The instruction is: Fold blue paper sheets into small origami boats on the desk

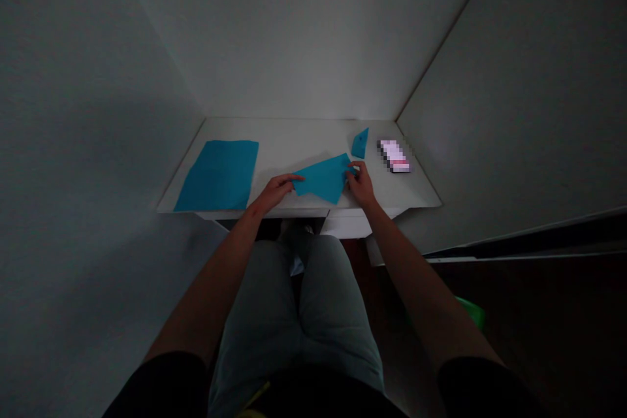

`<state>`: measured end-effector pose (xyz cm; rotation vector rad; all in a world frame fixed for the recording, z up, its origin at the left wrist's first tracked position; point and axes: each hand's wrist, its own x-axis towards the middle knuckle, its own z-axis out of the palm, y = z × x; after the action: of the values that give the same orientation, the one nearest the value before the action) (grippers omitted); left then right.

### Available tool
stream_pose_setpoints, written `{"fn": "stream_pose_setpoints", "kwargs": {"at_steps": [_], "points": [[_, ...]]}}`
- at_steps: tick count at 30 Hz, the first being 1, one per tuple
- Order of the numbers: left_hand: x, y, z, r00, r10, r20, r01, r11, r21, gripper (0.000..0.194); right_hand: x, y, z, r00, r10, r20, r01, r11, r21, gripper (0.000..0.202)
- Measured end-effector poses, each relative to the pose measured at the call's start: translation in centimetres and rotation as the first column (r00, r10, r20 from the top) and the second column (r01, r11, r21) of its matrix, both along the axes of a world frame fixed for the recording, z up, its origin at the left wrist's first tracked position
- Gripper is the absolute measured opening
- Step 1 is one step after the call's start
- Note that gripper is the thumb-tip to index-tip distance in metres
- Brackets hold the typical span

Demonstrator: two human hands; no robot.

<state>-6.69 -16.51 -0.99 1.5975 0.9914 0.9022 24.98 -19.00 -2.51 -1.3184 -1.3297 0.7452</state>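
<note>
A folded sheet of blue paper is between my hands, tilted just above the front of the white desk. My left hand pinches its left end between thumb and fingers. At its right end, my right hand grips the edge with bent fingers. A small folded blue paper piece stands on the desk beyond my right hand. To the left lies a larger flat blue sheet, apart from both hands.
A phone with a lit, blurred screen lies at the right of the desk. Walls enclose the desk at the back, left and right. Below its front edge is a drawer. Something green shows on the dark floor at right.
</note>
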Motion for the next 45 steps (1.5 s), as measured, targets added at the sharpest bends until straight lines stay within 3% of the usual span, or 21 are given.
{"fn": "stream_pose_setpoints", "kwargs": {"at_steps": [4, 7, 12, 16, 20, 24, 32, 37, 42, 45], "points": [[-0.5, 0.2, 0.0, 0.989, -0.142, 0.027, 0.144, 0.986, -0.082, 0.044, 0.0, 0.1, -0.1, 1.000, -0.019, 0.012, 0.020, 0.999, -0.028, 0.025], [-0.1, 0.0, 0.1, 0.987, -0.150, 0.057, 0.155, 0.983, -0.095, 0.049, 0.0, 0.1, -0.2, 1.000, -0.025, -0.012, 0.025, 0.999, -0.041, 0.028], [0.5, -0.3, 0.1, 1.000, -0.018, 0.017, 0.018, 1.000, -0.009, 0.038, -0.1, 0.1, -0.4, 0.999, -0.014, -0.029, 0.013, 0.999, -0.041, 0.034], [0.9, 0.1, -0.7, 0.989, 0.142, 0.044, -0.144, 0.988, 0.049, 0.029, 0.1, 0.0, -0.3, 0.999, 0.033, -0.019, -0.033, 0.999, -0.026, 0.032], [1.4, 0.7, -1.8, 0.929, 0.280, 0.240, -0.296, 0.954, 0.033, 0.054, 0.4, 0.1, -0.3, 0.991, 0.135, -0.021, -0.134, 0.991, 0.022, 0.036], [1.6, 1.0, -2.5, 0.879, 0.391, 0.275, -0.412, 0.911, 0.024, 0.067, 0.5, 0.2, -0.4, 0.978, 0.205, -0.036, -0.203, 0.978, 0.043, 0.048], [1.1, 1.4, -2.8, 0.844, 0.441, 0.306, -0.467, 0.884, 0.014, 0.067, -0.1, 0.0, -0.5, 0.971, 0.238, 0.007, -0.238, 0.971, 0.025, 0.042], [1.0, 1.5, -2.4, 0.840, 0.469, 0.271, -0.486, 0.874, -0.008, 0.061, -0.3, -0.4, 0.0, 0.961, 0.266, 0.079, -0.259, 0.962, -0.086, 0.039], [1.0, 1.2, -2.0, 0.882, 0.431, 0.190, -0.441, 0.897, 0.015, 0.057, -0.5, -0.2, 0.2, 0.969, 0.248, -0.016, -0.248, 0.968, -0.046, 0.051], [0.8, 0.9, -1.6, 0.914, 0.363, 0.181, -0.375, 0.927, 0.033, 0.056, -0.3, -0.1, 0.4, 0.969, 0.228, -0.098, -0.230, 0.973, -0.008, 0.069]]}}
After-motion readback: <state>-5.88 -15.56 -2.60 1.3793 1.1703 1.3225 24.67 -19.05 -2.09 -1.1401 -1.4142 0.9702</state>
